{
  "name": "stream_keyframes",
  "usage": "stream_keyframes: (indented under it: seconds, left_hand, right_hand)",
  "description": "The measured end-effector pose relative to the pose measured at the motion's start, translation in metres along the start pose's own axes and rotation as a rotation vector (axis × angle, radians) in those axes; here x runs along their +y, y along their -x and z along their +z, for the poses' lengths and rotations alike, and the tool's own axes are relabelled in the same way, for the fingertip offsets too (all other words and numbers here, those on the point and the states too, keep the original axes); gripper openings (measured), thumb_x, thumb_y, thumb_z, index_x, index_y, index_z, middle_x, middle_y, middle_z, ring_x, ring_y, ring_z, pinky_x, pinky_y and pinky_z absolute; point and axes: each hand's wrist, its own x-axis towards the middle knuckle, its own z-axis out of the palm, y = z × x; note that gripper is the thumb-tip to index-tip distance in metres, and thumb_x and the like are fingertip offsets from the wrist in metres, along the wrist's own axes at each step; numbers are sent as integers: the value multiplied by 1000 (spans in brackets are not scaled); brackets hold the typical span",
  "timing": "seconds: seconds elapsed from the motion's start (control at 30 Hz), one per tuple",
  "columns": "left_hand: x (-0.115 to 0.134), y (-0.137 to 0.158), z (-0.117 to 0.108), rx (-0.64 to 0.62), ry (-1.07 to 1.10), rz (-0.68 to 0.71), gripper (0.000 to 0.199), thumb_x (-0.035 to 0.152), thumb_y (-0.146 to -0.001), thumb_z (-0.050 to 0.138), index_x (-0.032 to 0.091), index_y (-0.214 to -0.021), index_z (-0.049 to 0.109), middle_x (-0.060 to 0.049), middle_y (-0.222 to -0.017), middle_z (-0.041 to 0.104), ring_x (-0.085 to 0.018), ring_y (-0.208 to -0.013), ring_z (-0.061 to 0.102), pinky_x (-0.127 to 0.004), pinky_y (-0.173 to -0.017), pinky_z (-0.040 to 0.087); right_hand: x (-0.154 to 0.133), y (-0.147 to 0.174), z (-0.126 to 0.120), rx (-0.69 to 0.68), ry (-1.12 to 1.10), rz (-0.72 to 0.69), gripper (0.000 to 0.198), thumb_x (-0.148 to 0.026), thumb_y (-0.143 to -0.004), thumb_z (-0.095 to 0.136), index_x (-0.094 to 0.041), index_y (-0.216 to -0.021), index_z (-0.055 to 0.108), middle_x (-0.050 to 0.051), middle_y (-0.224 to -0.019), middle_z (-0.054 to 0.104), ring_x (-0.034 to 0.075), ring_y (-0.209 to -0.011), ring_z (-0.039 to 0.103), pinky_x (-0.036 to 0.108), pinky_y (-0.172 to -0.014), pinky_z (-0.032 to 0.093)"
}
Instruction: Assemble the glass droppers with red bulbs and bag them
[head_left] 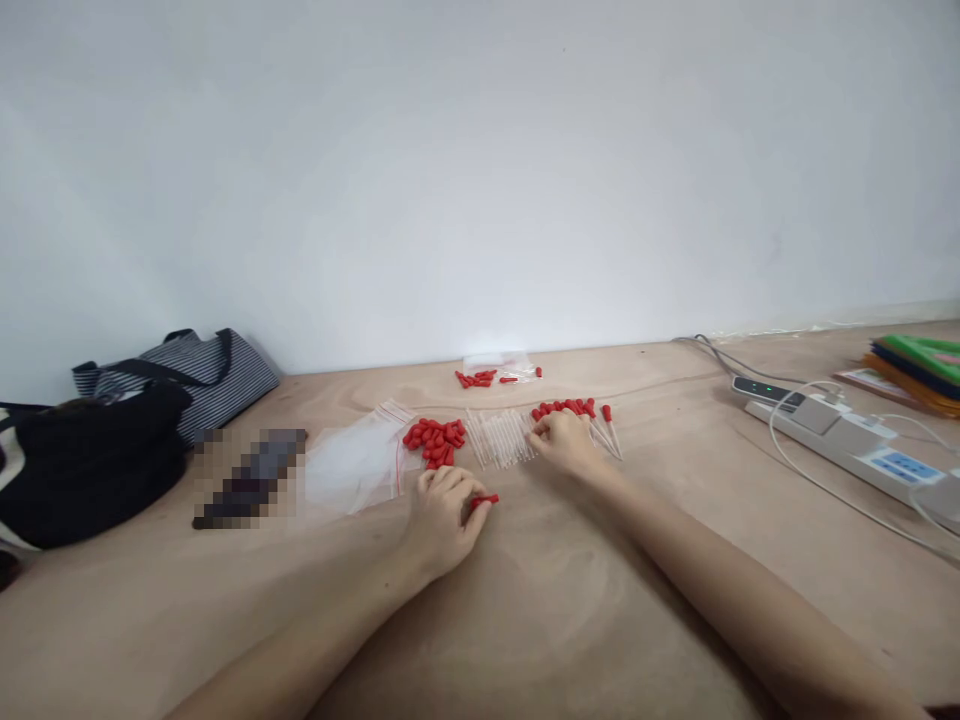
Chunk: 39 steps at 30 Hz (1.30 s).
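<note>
A pale wall (pixel 480 180) fills the upper frame behind the wooden tabletop (pixel 585 620). Just below centre, my left hand (pixel 446 512) pinches a red bulb (pixel 491 498). Right of centre, my right hand (pixel 564 440) is at the right end of the clear tubes (pixel 501 438); I can't tell whether it grips one. Piled bulbs (pixel 435 438) lie left of the tubes, red-topped tubes (pixel 607 412) beyond my right hand.

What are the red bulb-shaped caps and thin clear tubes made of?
The red bulb-shaped caps look like matte rubber or plastic: solid colour, little shine. The thin clear tubes could be glossy glass or plastic: see-through, pale glints.
</note>
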Motion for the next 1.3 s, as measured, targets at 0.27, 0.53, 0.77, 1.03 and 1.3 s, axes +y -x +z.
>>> stream_keyframes:
  seconds: [0.27,0.53,0.77,1.03,1.3]
  left_hand:
    - [-3,9,5,-87,59,-71,20,24,-78,53,23,-96,60,-2,-88,63,-21,-87,53,-38,-77,33]
    - [-2,9,7,-55,34,-6,17,27,-81,51,27,-86,68,-2,-84,63,-20,-82,53,-38,-77,31]
    - [3,10,1,-54,24,-23,14,25,-83,51,26,-83,64,0,-83,67,-18,-82,54,-39,-80,26]
    - [4,9,1,-44,44,-52,11,22,-83,49,24,-86,60,3,-80,66,-18,-80,56,-41,-86,24]
    - [3,9,4,-31,37,-39,14,25,-86,45,23,-88,59,0,-83,67,-17,-80,57,-43,-89,23]
  right_hand:
    - [36,59,3,43,-54,-514,17,-29,-80,56,-22,-68,66,0,-64,58,15,-72,49,32,-73,25]
    - [40,64,9,83,-107,-512,17,-39,-77,59,-29,-89,68,2,-75,58,17,-77,50,36,-78,29]
    - [29,72,15,125,-150,-435,9,-27,-77,60,-28,-74,68,2,-83,60,18,-83,49,33,-73,28]
    - [12,82,11,140,-258,-414,13,-23,-83,50,-21,-75,59,0,-74,63,17,-80,50,40,-85,20]
    - [6,86,15,158,-231,-472,12,-22,-82,51,-24,-81,63,-1,-72,65,15,-79,52,38,-85,18]
